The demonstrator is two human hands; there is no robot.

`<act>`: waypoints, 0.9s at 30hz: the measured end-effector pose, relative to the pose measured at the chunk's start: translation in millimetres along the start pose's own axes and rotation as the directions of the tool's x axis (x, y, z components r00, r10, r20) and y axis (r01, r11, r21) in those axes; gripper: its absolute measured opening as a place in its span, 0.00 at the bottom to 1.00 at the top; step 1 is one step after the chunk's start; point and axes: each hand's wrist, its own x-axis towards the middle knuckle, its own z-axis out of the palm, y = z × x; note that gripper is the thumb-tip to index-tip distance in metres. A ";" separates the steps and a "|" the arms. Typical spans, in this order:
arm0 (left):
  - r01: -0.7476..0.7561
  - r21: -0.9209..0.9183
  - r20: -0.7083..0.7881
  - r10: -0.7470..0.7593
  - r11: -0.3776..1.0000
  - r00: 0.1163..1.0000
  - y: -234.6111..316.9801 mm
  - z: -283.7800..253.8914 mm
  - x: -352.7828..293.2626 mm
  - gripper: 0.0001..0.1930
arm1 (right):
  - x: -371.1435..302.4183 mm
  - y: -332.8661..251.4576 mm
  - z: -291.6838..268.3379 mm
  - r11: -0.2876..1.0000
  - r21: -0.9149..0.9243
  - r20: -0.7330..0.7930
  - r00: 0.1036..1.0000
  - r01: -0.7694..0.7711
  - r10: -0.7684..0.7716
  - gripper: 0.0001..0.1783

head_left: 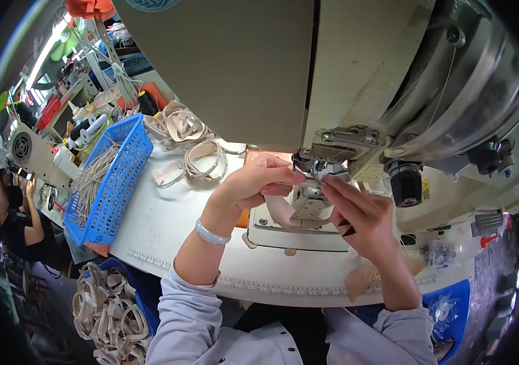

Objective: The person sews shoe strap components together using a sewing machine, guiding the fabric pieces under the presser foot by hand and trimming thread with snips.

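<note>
At the presser foot (pixel 315 167) of a sewing machine (pixel 369 73), my left hand (pixel 256 182) pinches a pale beige fabric strip (pixel 280 210) between thumb and forefinger. A loop of that strip hangs below my fingers over the metal machine bed (pixel 313 210). My right hand (pixel 361 219) is closed at the same strip, its thumb and forefinger together just right of the presser foot. A small dark pointed shape (pixel 348 230) shows at my right palm; its kind cannot be made out. The needle is hard to see behind the fingers.
Coiled beige strips (pixel 204 161) lie on the white table (pixel 168 234) at left. Beside them stands a blue basket (pixel 116 182) of thin cords. A bundle of strips (pixel 110 310) hangs below the edge. Beige fabric (pixel 375 277) lies near my right wrist. Another person (pixel 16 219) is far left.
</note>
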 end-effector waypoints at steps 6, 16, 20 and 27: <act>-0.025 0.137 -0.036 0.030 0.990 0.999 3.5 0.6 3.3 0.07 | 4.4 -1.8 -7.4 0.981 -0.181 0.104 0.993 0.076 -0.058 0.28; 0.014 -0.016 0.014 -0.014 1.000 1.000 -10.5 -6.2 -3.5 0.09 | 4.6 -4.6 -9.2 0.968 -0.247 0.145 0.989 0.042 -0.006 0.30; -0.100 -0.044 -0.153 0.092 0.994 0.984 -19.2 12.8 -14.4 0.10 | 5.5 10.7 -15.7 0.984 -0.162 0.170 0.985 0.071 -0.043 0.31; -0.358 0.631 -0.103 0.532 0.688 0.840 -56.4 69.5 -28.7 0.08 | -11.7 50.1 -10.9 0.948 -0.077 0.243 0.916 -0.309 0.318 0.30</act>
